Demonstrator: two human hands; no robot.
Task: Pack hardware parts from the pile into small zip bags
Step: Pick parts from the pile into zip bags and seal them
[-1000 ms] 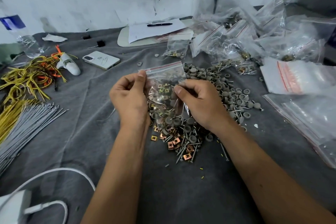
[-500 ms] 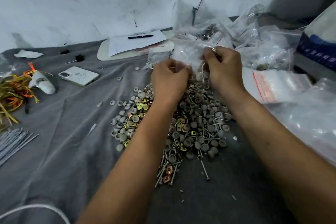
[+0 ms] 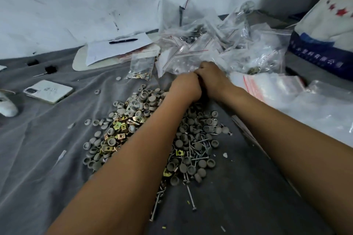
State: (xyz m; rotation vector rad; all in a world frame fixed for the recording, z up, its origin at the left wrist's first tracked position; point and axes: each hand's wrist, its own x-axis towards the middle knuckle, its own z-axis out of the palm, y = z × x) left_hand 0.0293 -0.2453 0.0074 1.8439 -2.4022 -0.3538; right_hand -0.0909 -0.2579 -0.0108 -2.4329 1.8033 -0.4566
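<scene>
Both my hands meet at the near edge of the heap of clear red-striped zip bags; left hand and right hand touch, fingers hidden, grip unclear. The pile of grey caps, brass clips and screws lies behind them, under my forearms.

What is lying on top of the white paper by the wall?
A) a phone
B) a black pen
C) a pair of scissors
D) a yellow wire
B: a black pen lies across the white paper near the wall, while the phone rests apart on the grey cloth.
</scene>
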